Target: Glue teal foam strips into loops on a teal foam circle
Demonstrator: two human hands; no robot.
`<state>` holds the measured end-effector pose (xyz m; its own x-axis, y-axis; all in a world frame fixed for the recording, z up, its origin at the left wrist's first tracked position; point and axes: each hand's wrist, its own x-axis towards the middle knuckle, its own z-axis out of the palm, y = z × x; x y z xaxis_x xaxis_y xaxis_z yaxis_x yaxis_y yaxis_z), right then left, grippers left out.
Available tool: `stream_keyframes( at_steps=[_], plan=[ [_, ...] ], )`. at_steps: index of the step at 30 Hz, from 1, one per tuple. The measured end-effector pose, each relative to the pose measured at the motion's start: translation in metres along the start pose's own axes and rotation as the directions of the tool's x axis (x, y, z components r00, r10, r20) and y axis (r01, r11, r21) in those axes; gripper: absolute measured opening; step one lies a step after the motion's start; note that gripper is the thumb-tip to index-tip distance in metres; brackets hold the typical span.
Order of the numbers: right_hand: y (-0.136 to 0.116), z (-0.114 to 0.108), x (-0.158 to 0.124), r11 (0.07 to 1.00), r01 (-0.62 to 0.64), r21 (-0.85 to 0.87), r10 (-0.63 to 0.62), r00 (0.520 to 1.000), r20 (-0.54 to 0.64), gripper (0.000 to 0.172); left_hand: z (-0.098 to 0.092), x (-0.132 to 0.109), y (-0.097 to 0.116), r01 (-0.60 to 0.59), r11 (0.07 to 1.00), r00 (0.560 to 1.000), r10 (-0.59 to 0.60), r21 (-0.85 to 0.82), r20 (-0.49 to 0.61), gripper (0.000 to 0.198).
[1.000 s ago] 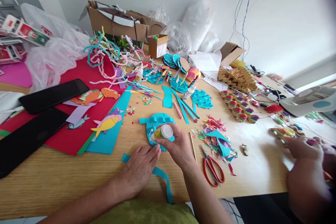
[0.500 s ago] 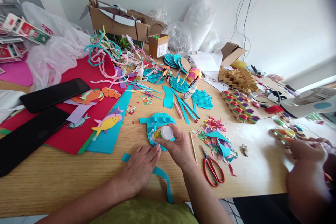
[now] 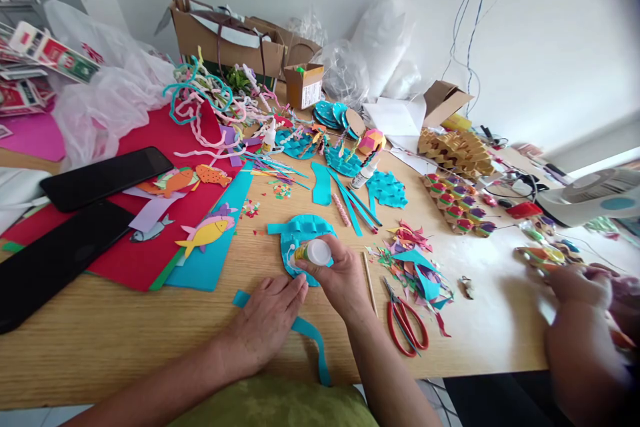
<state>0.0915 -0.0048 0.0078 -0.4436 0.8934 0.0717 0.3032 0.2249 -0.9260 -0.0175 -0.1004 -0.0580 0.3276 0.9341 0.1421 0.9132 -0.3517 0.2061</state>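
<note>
My right hand (image 3: 345,283) grips a small glue bottle (image 3: 316,252) with a white base turned up toward me. The bottle tilts nozzle-down over a round blue paper piece (image 3: 305,225) that has raised blue folds across its upper part. A line of white glue shows at the piece's left side. My left hand (image 3: 267,323) lies flat, its fingertips by the lower edge of the round piece. Under that hand runs a long blue paper strip (image 3: 313,333), curling toward the table's front edge. A shorter blue strip end (image 3: 275,229) sticks out on the left.
Red-handled scissors (image 3: 406,320), a thin wooden stick (image 3: 369,283) and paper scraps (image 3: 425,270) lie right. Black phones (image 3: 105,177) and paper fish (image 3: 209,232) rest on coloured sheets at left. Another person's hands (image 3: 583,290) work at far right near a painted egg carton (image 3: 457,203).
My hands and the glue bottle stay almost in place over the round blue piece. The view shifts very slightly. The other person's hands move a little.
</note>
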Motion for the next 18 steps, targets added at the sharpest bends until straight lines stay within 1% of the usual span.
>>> stream_keyframes(
  at_steps=[9, 14, 18],
  plan=[
    [0.0026, 0.0013, 0.0002, 0.998, 0.056, -0.039, -0.056, 0.998, -0.006, 0.019, -0.0008, 0.0017, -0.0004, -0.026, 0.999, 1.000, 0.026, 0.031, -0.016, 0.034],
    [0.0055, 0.0038, 0.0003, 0.986, 0.121, -0.115, -0.126, 0.991, -0.036, 0.022, 0.0047, -0.0004, 0.0002, 0.005, 1.000, 0.999, -0.004, 0.031, -0.033, 0.034],
    [0.0042, 0.0048, -0.0008, 0.984, 0.123, -0.127, -0.128, 0.991, -0.032, 0.022, 0.0044, -0.0008, 0.0006, 0.016, 1.000, 1.000, -0.016, 0.012, -0.016, 0.034]
  ],
)
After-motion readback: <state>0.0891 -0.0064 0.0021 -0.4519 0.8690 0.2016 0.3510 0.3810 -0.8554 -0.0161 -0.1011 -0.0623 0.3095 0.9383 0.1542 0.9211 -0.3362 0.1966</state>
